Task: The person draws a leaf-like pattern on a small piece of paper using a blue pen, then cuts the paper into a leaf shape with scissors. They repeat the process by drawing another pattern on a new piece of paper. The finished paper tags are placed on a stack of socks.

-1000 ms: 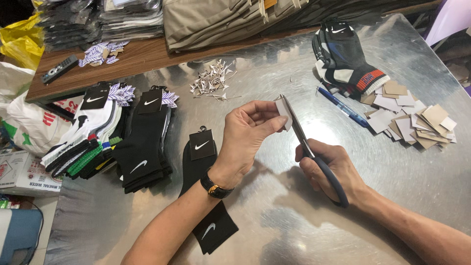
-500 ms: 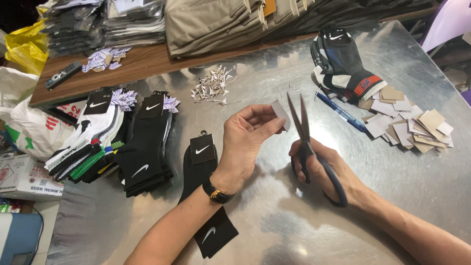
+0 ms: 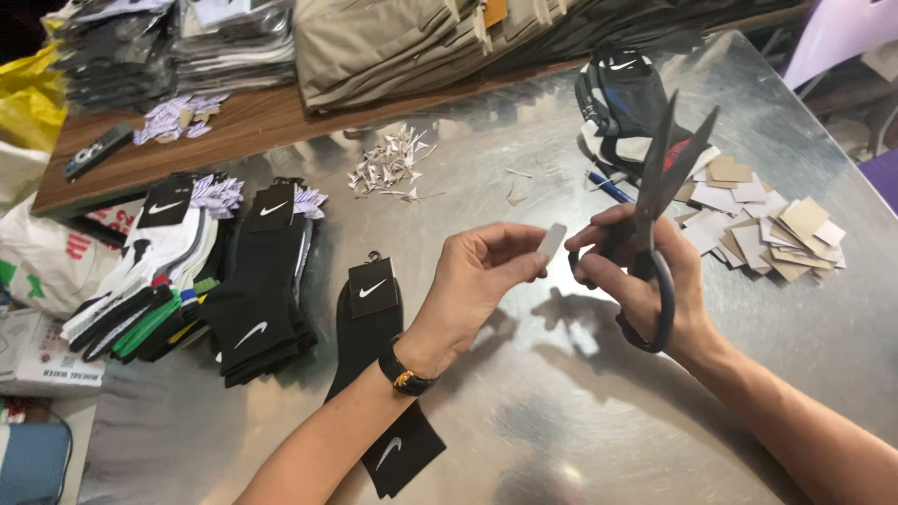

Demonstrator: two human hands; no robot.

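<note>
Your left hand (image 3: 477, 281) pinches a small pale card tag (image 3: 553, 239) between thumb and fingertips, held up above the metal worktop (image 3: 561, 411). Your right hand (image 3: 645, 281) is closed round the handles of the dark scissors (image 3: 659, 196), blades parted and pointing up and away from you, slightly right of vertical. The tag sits just left of the scissors' handle end, below the open blades, not between them. Its long axis runs roughly up-right, tilting toward the blades. Both hands are near each other at mid-frame; the right hand's fingertips almost meet the tag, but I can't tell if they touch it.

The black sock with hang tag (image 3: 369, 365) lies flat on the worktop under your left forearm, toe end toward you. Left of it is a stack of black socks (image 3: 262, 299), then white ones (image 3: 154, 271). A pile of cut card pieces (image 3: 767, 229) lies to the right behind the scissors, and small paper scraps (image 3: 388, 168) lie farther back. A blue pen (image 3: 610, 187) is partly hidden by the scissors.

Hard to make out: the tag's far edge blends with the shiny worktop, the scissor pivot is hidden by your fingers, and your lower right forearm is cut off by the frame edge.
</note>
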